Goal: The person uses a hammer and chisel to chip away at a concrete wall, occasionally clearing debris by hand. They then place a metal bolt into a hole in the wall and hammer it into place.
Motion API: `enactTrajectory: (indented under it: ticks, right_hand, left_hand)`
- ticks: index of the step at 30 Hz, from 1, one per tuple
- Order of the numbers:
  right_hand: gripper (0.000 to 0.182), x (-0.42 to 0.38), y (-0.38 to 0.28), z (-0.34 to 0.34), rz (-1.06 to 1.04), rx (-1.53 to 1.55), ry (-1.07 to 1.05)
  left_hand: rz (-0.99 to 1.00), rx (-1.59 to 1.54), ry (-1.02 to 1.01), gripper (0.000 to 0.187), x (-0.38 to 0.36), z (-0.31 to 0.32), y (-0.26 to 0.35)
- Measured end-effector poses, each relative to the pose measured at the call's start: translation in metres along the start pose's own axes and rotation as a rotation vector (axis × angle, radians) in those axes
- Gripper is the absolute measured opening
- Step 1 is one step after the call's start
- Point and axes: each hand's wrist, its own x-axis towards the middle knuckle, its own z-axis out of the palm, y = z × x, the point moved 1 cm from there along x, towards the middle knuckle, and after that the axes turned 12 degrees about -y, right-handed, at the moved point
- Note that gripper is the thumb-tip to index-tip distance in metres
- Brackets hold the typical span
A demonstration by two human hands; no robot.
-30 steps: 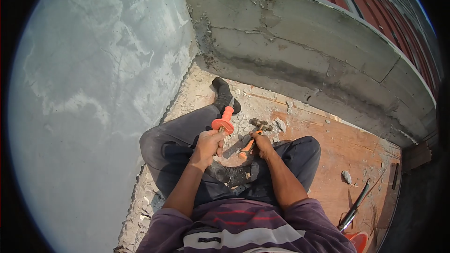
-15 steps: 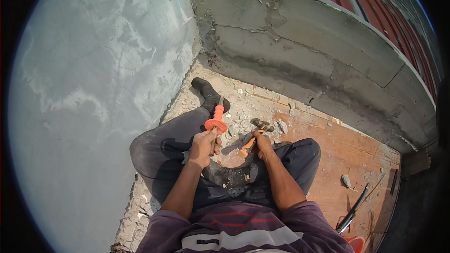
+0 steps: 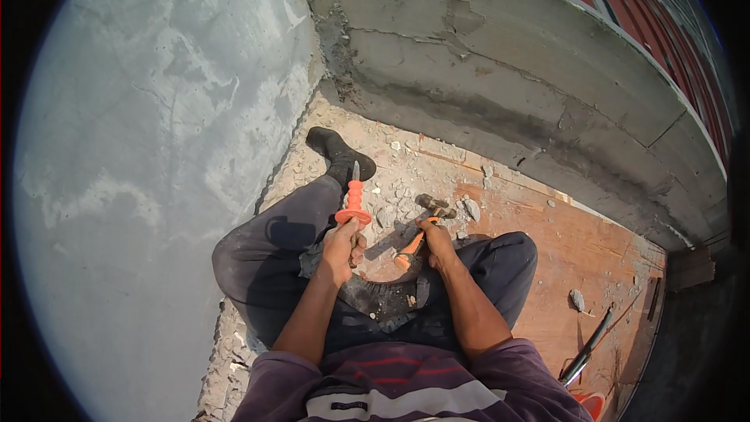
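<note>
While our left hand [image 3: 342,246] is closed around the chisel [image 3: 353,202] just below its orange guard, the steel tip points up and away toward the boot [image 3: 337,153]. Our right hand [image 3: 436,241] is wrapped around the orange handle of the hammer [image 3: 422,223], its dark head resting low among the rubble [image 3: 394,187] between our legs. We judge both tools stiff and heavy for their size; the hammer is head-heavy, best held toward the handle end. The chisel is best held on the grip behind the guard, as now. The grips look rubbery, so less likely to slip, though dust may be on them. Beyond lie the wooden board [image 3: 578,254], the grey wall [image 3: 156,148] to the left and the concrete ledge [image 3: 508,62] ahead.
</note>
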Motion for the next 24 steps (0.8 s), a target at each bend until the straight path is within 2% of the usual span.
enactTrajectory:
  ticks: [4,6,9,16,20,24]
  right_hand:
    - [0.042,0.000,-0.002,-0.002,0.021,-0.008,-0.007]
    - [0.036,0.006,0.003,-0.006,-0.046,0.006,0.000]
    - [0.033,0.014,0.011,-0.009,-0.080,0.060,-0.002]
    - [0.029,0.031,0.020,-0.024,-0.078,0.193,-0.059]
    - [0.028,0.021,0.011,-0.015,-0.081,0.242,-0.028]
    - [0.026,0.012,-0.003,-0.011,-0.049,0.232,-0.033]
  left_hand:
    - [-0.046,0.050,0.086,0.030,-0.004,-0.005,-0.006]
    - [-0.046,0.105,0.099,0.031,-0.006,-0.002,-0.003]
    - [0.040,0.227,0.058,0.028,-0.011,0.004,0.006]
    - [0.143,0.646,-0.118,0.020,-0.005,0.008,0.072]
    - [0.054,0.895,-0.013,0.017,0.018,-0.005,0.124]
    - [0.027,0.912,0.014,0.020,0.055,-0.035,0.149]
